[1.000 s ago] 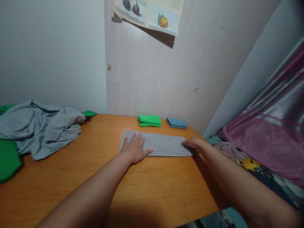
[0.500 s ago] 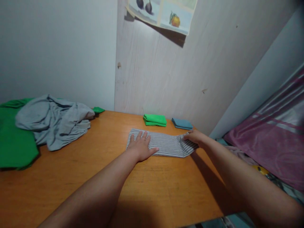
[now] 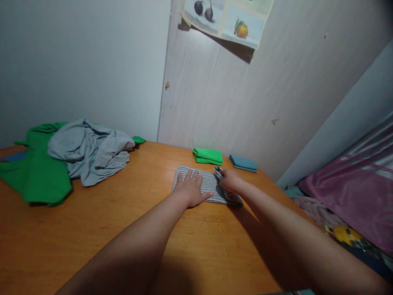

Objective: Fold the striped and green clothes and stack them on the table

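Grey-and-white striped cloth strip [image 3: 211, 181]: right end since lifted inward, fold apparently half-made. Right hand [image 3: 232, 180] grip pinches it; left hand [image 3: 190, 191] spread flat, bracing.

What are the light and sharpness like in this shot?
Head view: the poster casts a dark shadow on the wall, near a pale glare patch; head view: the right forearm shadows the table; head view: fine detail looks soft, though the striped cloth shows its stripes, and the top right corner is dark.
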Action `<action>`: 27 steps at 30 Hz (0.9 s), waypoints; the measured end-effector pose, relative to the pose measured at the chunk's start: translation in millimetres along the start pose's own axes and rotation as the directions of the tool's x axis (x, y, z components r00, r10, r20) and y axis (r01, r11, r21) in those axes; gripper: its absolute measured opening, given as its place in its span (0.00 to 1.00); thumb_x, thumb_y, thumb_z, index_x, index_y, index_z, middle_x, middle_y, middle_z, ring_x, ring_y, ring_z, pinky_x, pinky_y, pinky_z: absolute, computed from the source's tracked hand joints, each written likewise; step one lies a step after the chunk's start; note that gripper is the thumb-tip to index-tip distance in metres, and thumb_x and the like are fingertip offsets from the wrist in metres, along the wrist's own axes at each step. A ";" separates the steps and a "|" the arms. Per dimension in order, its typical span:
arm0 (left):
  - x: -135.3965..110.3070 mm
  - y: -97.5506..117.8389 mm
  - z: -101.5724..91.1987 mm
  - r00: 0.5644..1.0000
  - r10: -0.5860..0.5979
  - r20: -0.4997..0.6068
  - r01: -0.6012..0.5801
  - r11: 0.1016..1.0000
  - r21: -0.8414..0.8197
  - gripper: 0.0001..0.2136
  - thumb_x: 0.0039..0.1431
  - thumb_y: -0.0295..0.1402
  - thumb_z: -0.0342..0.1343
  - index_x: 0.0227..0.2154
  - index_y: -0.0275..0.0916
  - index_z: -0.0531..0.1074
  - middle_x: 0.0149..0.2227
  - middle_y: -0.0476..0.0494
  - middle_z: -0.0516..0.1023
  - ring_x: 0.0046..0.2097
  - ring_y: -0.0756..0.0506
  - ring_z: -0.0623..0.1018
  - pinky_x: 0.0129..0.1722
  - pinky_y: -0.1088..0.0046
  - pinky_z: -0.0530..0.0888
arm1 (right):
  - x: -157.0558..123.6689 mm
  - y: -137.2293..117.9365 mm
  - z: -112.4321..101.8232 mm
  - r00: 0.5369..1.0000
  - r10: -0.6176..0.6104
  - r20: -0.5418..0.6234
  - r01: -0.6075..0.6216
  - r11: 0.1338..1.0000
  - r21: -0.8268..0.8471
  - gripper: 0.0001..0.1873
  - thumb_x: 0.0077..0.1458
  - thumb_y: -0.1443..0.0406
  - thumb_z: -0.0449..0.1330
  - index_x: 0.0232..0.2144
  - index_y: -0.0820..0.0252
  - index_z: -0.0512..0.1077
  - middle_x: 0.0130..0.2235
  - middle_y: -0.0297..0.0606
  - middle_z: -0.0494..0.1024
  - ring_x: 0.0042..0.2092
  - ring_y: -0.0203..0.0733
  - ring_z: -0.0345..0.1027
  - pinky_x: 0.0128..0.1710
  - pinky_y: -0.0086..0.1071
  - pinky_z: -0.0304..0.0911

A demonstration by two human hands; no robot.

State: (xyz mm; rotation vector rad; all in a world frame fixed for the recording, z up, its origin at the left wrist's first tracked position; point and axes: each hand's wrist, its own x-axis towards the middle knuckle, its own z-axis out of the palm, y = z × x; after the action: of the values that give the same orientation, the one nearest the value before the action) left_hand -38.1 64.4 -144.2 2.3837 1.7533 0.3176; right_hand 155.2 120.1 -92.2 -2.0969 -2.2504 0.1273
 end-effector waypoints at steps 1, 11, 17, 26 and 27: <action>0.3 -0.1 0.2 1.000 0.000 0.000 0.000 1.000 -0.003 0.45 0.58 0.67 0.35 0.70 0.43 0.53 0.74 0.40 0.43 0.73 0.30 0.39 0.66 0.37 0.38 | -1.3 -1.7 1.8 1.000 -0.008 -0.001 0.008 1.000 -0.006 0.15 0.48 0.64 0.63 0.41 0.59 0.75 0.43 0.47 0.80 0.42 0.49 0.74 0.38 0.33 0.67; -0.1 1.0 -2.3 1.000 0.004 0.022 -0.003 1.000 -0.008 0.48 0.56 0.69 0.34 0.70 0.40 0.52 0.74 0.39 0.42 0.73 0.30 0.38 0.66 0.36 0.37 | 6.1 12.1 -3.1 0.995 0.026 -0.100 0.004 0.956 0.294 0.20 0.63 0.52 0.51 0.33 0.61 0.74 0.26 0.38 0.78 0.27 0.39 0.71 0.26 0.28 0.61; -0.4 0.7 -2.1 1.000 0.000 0.022 0.000 1.000 0.005 0.49 0.56 0.69 0.33 0.70 0.39 0.53 0.74 0.38 0.41 0.73 0.31 0.39 0.67 0.36 0.38 | 13.2 24.2 8.5 0.968 -0.038 -0.247 0.098 0.967 0.235 0.17 0.64 0.59 0.50 0.41 0.59 0.77 0.42 0.42 0.82 0.49 0.47 0.73 0.45 0.32 0.66; 0.8 1.2 -0.6 1.000 -0.007 0.024 0.007 1.000 0.031 0.49 0.56 0.69 0.32 0.70 0.39 0.52 0.74 0.39 0.41 0.73 0.30 0.39 0.66 0.35 0.39 | 5.8 33.0 13.3 0.982 -0.038 -0.187 0.064 0.989 0.133 0.20 0.56 0.66 0.55 0.50 0.57 0.75 0.46 0.44 0.80 0.46 0.49 0.74 0.44 0.37 0.67; 0.4 1.3 -0.9 1.000 -0.008 0.022 0.007 1.000 0.030 0.48 0.56 0.69 0.32 0.70 0.40 0.52 0.74 0.40 0.41 0.73 0.30 0.39 0.66 0.35 0.39 | 3.0 36.3 10.0 0.993 -0.052 -0.102 0.061 0.994 0.093 0.20 0.54 0.66 0.58 0.50 0.57 0.74 0.43 0.43 0.81 0.43 0.48 0.74 0.40 0.35 0.66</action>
State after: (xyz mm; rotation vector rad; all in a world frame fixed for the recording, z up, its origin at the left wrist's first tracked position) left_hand -37.1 64.4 -143.0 2.3908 1.7692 0.2646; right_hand 190.0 125.5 -105.9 -1.9452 -2.1982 0.1223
